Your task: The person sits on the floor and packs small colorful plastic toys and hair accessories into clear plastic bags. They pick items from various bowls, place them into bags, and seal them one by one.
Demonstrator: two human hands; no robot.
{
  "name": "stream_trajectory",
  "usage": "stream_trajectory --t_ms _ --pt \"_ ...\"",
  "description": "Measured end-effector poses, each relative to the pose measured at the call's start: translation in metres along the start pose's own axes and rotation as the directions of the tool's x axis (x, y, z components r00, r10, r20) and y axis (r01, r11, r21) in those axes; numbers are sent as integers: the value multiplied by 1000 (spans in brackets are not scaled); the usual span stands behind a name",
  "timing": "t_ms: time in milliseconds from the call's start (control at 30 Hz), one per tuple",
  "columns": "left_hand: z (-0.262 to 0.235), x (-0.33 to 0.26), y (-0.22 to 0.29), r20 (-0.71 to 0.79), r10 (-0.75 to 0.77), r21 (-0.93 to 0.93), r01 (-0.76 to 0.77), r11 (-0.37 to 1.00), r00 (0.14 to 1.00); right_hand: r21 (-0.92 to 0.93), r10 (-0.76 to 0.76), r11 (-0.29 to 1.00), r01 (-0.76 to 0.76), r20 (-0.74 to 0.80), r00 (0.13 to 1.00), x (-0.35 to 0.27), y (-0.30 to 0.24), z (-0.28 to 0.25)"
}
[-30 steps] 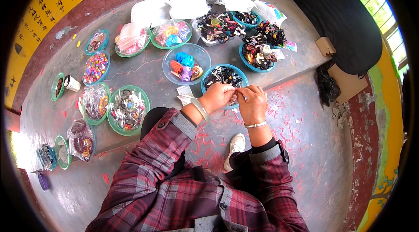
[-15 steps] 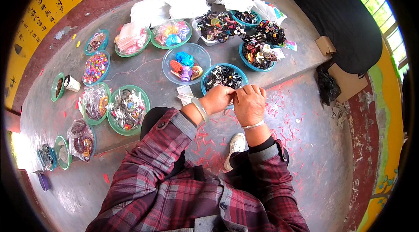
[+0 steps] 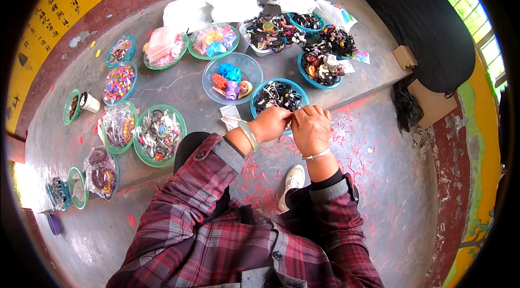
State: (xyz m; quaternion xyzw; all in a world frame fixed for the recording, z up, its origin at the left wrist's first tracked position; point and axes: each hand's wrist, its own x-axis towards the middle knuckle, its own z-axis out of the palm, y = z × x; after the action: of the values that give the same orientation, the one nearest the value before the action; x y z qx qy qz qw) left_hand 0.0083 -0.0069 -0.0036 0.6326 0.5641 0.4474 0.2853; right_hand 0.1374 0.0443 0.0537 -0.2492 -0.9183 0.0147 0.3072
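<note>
Just past the left hand [image 3: 271, 124] and right hand [image 3: 312, 132], whose fingertips meet in a pinching grip, any held piece too small to tell, lies a round blue bowl [image 3: 252, 104] of dark looped bands [image 3: 277, 94], its near side partly hidden by the hands, the left nearer its middle.

Low platform, smooth grey concrete, cracked: ahead of and left of the left hand [image 3: 271, 124]. Floor, grey concrete [image 3: 401, 185], littered with thin red scraps [image 3: 250, 185]: below and right of the right hand [image 3: 311, 131]. Wall, yellow-painted with black brushed characters [image 3: 51, 20], above a scuffed dark-red band [image 3: 111, 10]: far left ahead of both. Wall, yellow with wavy green edging [image 3: 489, 152]: far right. Window, barred, bright with daylight and greenery [image 3: 463, 3]: far right ahead.
</note>
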Motion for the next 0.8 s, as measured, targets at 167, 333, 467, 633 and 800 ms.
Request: stream_trajectory --t_ms 167,333,467,633,800 --pt "-2 -1 3 6 46 67 -46 997 999 -14 -6 1000 6 28 1000 -1 -1 1" --pt "-2 -1 4 -6 54 65 -54 996 999 3 4 1000 -4 32 999 0 -1 0" --pt "-1 -1 2 -22 53 41 -52 998 998 -2 10 1000 -10 45 999 0 0 0" --pt "-1 -1 2 -11 9 -7 -9 1000 1000 43 15 999 -16 10 1000 -1 2 1" --pt "0 -2 -3 4 -37 -122 37 992 999 64 6 998 -6 2 1000 0 3 1"
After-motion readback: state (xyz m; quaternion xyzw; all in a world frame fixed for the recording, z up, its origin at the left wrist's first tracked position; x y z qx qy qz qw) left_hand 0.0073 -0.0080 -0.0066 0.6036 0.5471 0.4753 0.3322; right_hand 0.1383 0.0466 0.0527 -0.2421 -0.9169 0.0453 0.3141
